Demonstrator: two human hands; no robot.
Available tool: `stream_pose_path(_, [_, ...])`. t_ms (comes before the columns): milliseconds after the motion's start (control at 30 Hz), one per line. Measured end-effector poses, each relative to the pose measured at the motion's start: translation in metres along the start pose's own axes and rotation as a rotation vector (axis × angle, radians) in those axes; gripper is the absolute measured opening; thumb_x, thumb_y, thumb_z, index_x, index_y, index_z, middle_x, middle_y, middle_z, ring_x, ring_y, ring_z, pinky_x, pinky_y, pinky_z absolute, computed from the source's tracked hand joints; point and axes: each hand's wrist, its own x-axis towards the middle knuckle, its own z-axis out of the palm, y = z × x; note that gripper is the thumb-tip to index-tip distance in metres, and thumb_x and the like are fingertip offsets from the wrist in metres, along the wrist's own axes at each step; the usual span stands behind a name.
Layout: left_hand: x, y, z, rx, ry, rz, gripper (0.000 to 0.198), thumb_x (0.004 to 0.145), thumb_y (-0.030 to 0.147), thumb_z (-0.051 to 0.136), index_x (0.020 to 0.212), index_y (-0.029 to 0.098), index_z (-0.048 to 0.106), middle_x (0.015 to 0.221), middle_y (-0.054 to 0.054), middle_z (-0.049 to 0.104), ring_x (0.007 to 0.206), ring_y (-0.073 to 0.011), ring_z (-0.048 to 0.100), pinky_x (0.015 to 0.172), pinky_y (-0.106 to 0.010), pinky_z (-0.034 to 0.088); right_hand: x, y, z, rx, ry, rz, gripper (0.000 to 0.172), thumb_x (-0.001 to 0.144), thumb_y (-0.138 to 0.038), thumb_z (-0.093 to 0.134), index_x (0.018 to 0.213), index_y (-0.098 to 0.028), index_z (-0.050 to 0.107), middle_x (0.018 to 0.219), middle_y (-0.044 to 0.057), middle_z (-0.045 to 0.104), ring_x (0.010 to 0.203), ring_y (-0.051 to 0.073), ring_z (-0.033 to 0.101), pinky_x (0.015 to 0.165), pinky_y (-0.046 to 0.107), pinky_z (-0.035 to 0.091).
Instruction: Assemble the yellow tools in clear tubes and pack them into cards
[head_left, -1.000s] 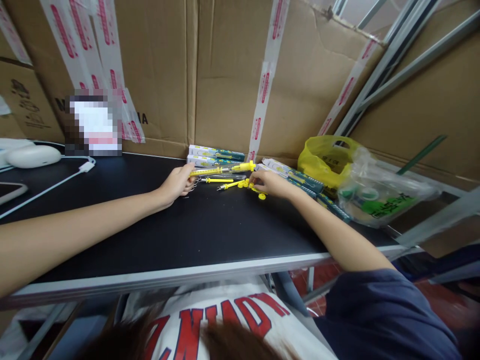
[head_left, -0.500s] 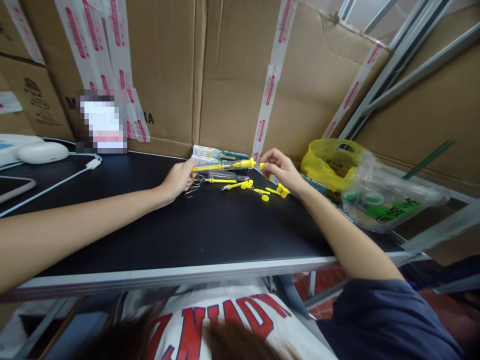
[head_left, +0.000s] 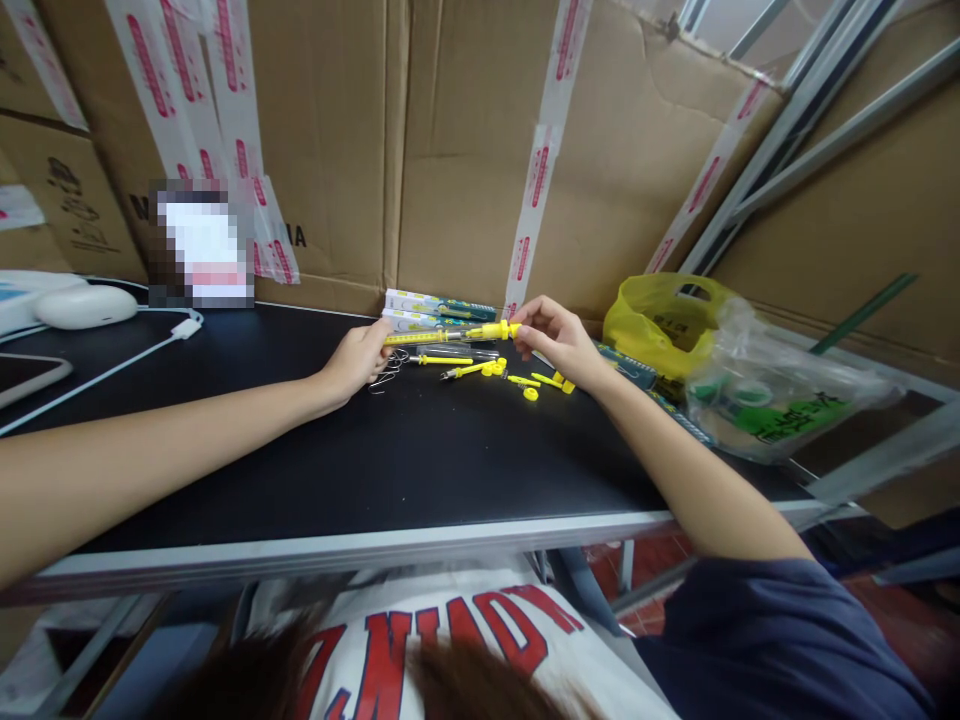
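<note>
My left hand (head_left: 358, 358) is closed round one end of a slim clear tube (head_left: 457, 335), which has a yellow marked strip inside and a yellow fitting at its far end. The tube is held level above the black table. At that yellow end, my right hand (head_left: 556, 338) pinches a small yellow piece (head_left: 515, 329) against the fitting. Whether the piece is fixed there I cannot tell. Below lie loose yellow parts (head_left: 491, 369), a yellow ring (head_left: 531, 394) and yellow-and-metal rods (head_left: 442, 361). Thin wire hooks (head_left: 388, 374) lie beneath my left hand.
Slim printed boxes (head_left: 427, 300) lie at the back against a large carton (head_left: 465, 180). To the right are a yellow plastic bag (head_left: 652, 330) and a clear bag (head_left: 772, 410). A white cable (head_left: 120, 365) and a phone (head_left: 30, 380) lie at the left.
My right hand has moved slightly left, bringing the small yellow piece from just apart up against the tube's yellow end. My left hand stays nearly still.
</note>
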Motion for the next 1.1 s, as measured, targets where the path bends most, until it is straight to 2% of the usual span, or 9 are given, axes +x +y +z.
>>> stream_pose_path(433, [-0.0015, -0.0001, 0.0006, 0.016, -0.009, 0.004, 0.039, 0.094, 0.037, 0.032, 0.059, 0.022, 0.033, 0.04, 0.008, 0.024, 0.032, -0.0055, 0.02, 0.033, -0.017, 0.017, -0.0006, -0.0006, 0.0029, -0.032, 0.016, 0.024, 0.037, 0.078, -0.05, 0.068, 0.09, -0.019, 0.052, 0.075, -0.001, 0.056, 0.062, 0.008, 0.053, 0.055, 0.022, 0.048])
stream_pose_path(833, [-0.0027, 0.0002, 0.0024, 0.003, -0.01, 0.001, 0.04, 0.095, 0.037, 0.031, 0.059, 0.021, 0.033, 0.039, 0.008, 0.025, 0.031, -0.0054, 0.021, 0.033, -0.017, 0.018, -0.0006, 0.0007, 0.0046, 0.004, 0.001, 0.028, 0.036, 0.082, -0.05, 0.065, 0.092, -0.02, 0.047, 0.068, -0.004, 0.056, 0.055, 0.007, 0.053, 0.053, 0.023, 0.048])
stream_pose_path(1100, [-0.0029, 0.0012, 0.0021, 0.003, -0.013, 0.0, 0.042, 0.096, 0.037, 0.031, 0.057, 0.021, 0.033, 0.039, 0.008, 0.024, 0.032, -0.0049, 0.021, 0.033, -0.017, 0.017, -0.0007, -0.0023, 0.0038, -0.003, -0.021, 0.013, 0.04, 0.073, -0.044, 0.075, 0.089, -0.02, 0.048, 0.072, -0.003, 0.06, 0.057, 0.008, 0.056, 0.054, 0.023, 0.051])
